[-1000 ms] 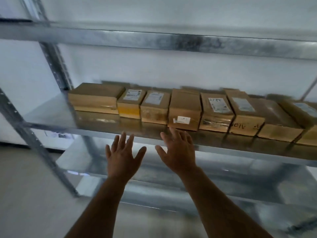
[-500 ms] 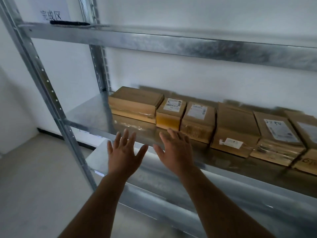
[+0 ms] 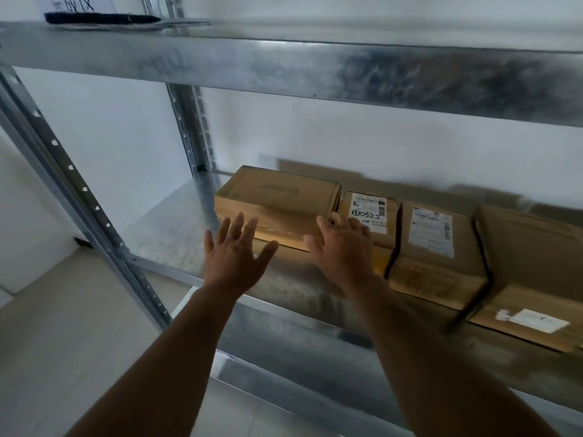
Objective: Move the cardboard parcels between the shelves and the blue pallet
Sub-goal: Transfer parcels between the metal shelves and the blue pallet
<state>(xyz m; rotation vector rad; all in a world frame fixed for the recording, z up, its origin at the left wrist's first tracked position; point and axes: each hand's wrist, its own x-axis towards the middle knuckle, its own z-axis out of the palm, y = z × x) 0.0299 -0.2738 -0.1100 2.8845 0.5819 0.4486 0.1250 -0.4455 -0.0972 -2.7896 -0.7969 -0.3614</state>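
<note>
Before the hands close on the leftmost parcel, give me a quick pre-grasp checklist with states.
1. Left hand empty, fingers spread: ok.
2. Right hand empty: ok.
3. Both hands flank the leftmost parcel: ok.
4. Firm contact with it: cannot tell.
5. Space left of the parcel on the shelf: ok.
6. Gap to the neighbouring labelled parcel for right fingers: not ok, they sit tight together.

Storage or warehouse room: galvanized steel shelving with perforated uprights, a row of labelled cardboard parcels at centre right, bare white walls, plain floor lower left.
</note>
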